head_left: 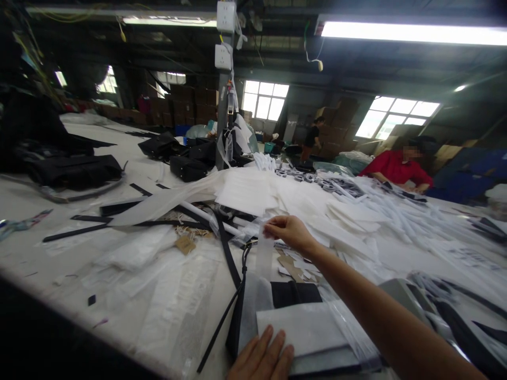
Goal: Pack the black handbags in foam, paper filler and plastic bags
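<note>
Translucent strip (264, 258): hung between the thumb and fingers of the right hand (291, 232), its upper end pinched and its lower end dropping towards the black article.
Black article (295, 293): lay on the tabletop (51, 269), just below the strip, apparently a bag; its inside was hidden.
White sheet (301, 327): rested over the black article, its lower left part under the left hand (261, 359).
Clear film (356, 332): stretched across the right part of the sheet.
Clear bags (174, 306): spread flat to the left, with printing on them; whether they held anything could not be told.
Cartons (343, 119): stacked at the back of the room, contents out of sight.
Right arm: reached in from the lower right, wrist raised over the clutter, fingers closed on the strip.
Left fingers: extended and slightly parted, laid down on the sheet without gripping it.
Black strap (227, 248): ran down left of the strip, near a thin cord (222, 327).
White pile (253, 192): heaped beyond the right hand.
Co-worker in red (396, 166): leaned at the far right side, well apart.
</note>
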A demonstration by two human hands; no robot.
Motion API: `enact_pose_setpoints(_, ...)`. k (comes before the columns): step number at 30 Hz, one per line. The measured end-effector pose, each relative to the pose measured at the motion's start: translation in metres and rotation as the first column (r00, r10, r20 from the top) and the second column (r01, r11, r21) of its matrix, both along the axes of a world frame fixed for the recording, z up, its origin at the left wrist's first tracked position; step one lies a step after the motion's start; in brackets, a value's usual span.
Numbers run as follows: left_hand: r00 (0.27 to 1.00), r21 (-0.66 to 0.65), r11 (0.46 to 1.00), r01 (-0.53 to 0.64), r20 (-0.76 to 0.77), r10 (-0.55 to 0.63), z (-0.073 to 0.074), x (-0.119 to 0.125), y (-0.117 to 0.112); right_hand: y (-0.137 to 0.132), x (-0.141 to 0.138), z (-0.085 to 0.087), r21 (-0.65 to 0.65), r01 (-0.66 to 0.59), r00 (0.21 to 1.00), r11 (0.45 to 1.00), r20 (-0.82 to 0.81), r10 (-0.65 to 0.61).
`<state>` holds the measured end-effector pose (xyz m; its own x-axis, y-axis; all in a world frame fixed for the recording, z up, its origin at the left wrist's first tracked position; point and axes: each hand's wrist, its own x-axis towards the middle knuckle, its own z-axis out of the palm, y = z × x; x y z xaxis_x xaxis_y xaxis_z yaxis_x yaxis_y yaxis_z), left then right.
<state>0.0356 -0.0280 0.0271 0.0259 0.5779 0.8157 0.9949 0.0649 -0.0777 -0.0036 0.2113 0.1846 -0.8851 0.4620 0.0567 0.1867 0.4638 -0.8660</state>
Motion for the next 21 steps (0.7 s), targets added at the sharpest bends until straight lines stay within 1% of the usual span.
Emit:
enact_pose_setpoints(2,0.999,-0.008,1.000,0.021,-0.045,-0.021,0.007,-0.003,-0.002,-0.017,0.015,0.014,0.032,-0.034,0.999,0.999,-0.016,0.035)
enact_pose_setpoints(4,0.996,-0.011,0.999,0.040,-0.080,-0.040,0.014,-0.006,-0.004,-0.038,0.034,0.022,0.057,-0.063,0.998,0.996,-0.024,0.064)
enact_pose_setpoints(6,0.994,-0.006,0.999,0.053,-0.093,-0.053,0.019,-0.008,-0.005,-0.061,0.054,0.023,0.131,-0.101,0.994,0.986,-0.034,0.106)
enact_pose_setpoints(7,0.994,-0.005,0.998,0.056,-0.091,-0.057,0.020,-0.008,-0.005,-0.072,0.064,0.020,0.189,-0.122,0.991,0.974,-0.038,0.131)
enact_pose_setpoints(9,0.995,-0.009,0.998,0.065,-0.078,-0.066,0.020,-0.007,-0.006,-0.091,0.085,0.008,0.313,-0.150,0.984,0.938,-0.050,0.174)
enact_pose_setpoints(11,0.996,-0.016,0.997,0.079,-0.043,-0.079,0.018,-0.005,-0.007,-0.106,0.105,-0.010,0.409,-0.160,0.974,0.898,-0.084,0.212)
enact_pose_setpoints(14,0.990,-0.023,0.992,0.123,0.067,-0.121,0.016,-0.002,-0.008,-0.115,0.128,-0.044,0.544,-0.170,0.936,0.822,-0.170,0.307)
enact_pose_setpoints(16,0.976,-0.022,0.989,0.147,0.164,-0.141,0.018,0.000,-0.009,-0.116,0.139,-0.064,0.599,-0.165,0.910,0.783,-0.213,0.355)
enact_pose_setpoints(18,0.962,-0.036,0.985,0.167,0.226,-0.155,0.022,0.001,-0.011,-0.114,0.147,-0.079,0.606,-0.157,0.898,0.780,-0.242,0.369)
enact_pose_setpoints(21,0.946,-0.072,0.975,0.210,0.267,-0.184,0.027,0.001,-0.013,-0.111,0.154,-0.086,0.573,-0.145,0.889,0.807,-0.282,0.360)
